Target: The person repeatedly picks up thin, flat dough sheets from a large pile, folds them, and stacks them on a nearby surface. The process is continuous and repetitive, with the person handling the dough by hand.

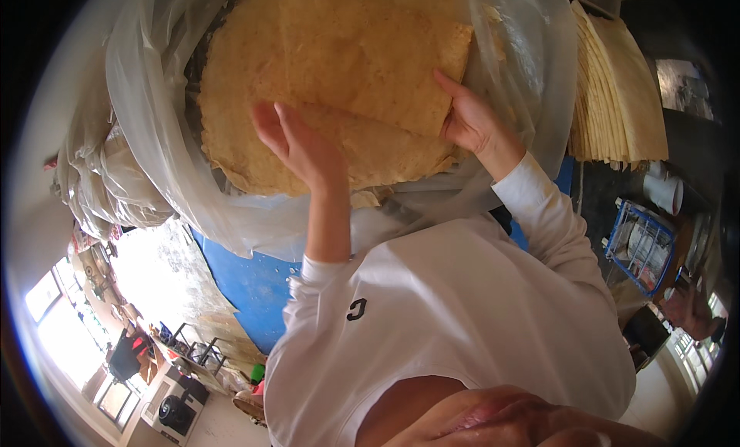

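Observation:
Before me lies a stack of thin tan sheets (243, 152) with ragged edges; their material is not certain. On top is a folded tan sheet (370, 54) with a straight right edge. My right hand (471, 120) grips that edge near its lower corner, thumb uppermost and some fingers hidden beneath. My left hand (300, 143), slightly blurred, is over the front left part of the stack, palm turned inward and thumb apart from the fingers. Nothing shows in it, and whether it touches the sheet I cannot tell.
Clear plastic sheeting (173, 158) surrounds the stack. Folded pale yellow sheets (613, 88) hang at the right. Below them are a blue wire-frame crate (642, 247) and a white container (665, 190). A blue surface (248, 285) shows at left, with bundled plastic bags (127, 181) above it.

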`<state>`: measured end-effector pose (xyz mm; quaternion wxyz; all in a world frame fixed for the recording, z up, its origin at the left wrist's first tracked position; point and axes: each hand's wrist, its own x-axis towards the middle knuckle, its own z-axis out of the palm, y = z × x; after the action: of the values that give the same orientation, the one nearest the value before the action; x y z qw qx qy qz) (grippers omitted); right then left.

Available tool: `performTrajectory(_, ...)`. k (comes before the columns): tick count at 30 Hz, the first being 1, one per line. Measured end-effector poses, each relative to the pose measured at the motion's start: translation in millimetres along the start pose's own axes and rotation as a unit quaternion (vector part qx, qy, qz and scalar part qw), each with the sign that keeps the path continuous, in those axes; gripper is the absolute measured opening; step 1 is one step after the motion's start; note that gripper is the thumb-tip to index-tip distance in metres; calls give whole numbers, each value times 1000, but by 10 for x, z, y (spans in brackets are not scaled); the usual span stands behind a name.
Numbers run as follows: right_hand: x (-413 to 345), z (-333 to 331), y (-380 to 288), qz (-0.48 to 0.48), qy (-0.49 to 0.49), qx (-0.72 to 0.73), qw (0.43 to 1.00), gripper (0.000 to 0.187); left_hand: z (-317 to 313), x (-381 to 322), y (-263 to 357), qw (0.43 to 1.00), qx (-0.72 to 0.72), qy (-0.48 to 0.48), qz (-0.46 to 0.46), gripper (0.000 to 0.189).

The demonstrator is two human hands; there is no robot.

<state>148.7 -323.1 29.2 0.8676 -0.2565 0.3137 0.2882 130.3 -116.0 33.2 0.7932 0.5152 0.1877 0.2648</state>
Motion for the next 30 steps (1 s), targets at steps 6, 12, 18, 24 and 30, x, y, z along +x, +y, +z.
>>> performTrajectory(6, -206, 232, 256, -33, -52, -40, 997, 43, 46, -508, 1, 901, -218, -171, -334, 44)
performTrajectory(12, -474, 133, -55, 32, 34, -481, 875, 50, 90, -425, 10, 829, -312, -109, -450, 46)
performTrajectory(18, -326, -31, 174, -54, -113, -95, 988, 51, 57, -541, -53, 911, -215, -168, -308, 47)
performTrajectory(24, -205, 170, 466, -298, -33, -132, 945, 45, -144, -34, 70, 838, -264, -125, -461, 43)
performTrajectory(30, -913, 105, 17, -452, -44, -258, 853, 33, 320, 243, 289, 864, -257, -224, -369, 37)
